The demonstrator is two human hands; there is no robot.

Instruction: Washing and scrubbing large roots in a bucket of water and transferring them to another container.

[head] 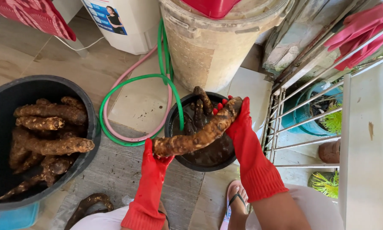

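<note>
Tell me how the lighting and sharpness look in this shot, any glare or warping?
Head view: soft even daylight, no harsh glare; cassava root and both gloved hands, left hand, right hand, sharp; wide-angle bending tilts the railing at the edge.

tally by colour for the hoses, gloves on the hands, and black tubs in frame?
Green hose: 1
Pink hose: 1
Red gloves: 2, on the left hand and right hand, both gripping one muddy root
Black tubs: 2, large tub and small tub
Total: 6
</note>
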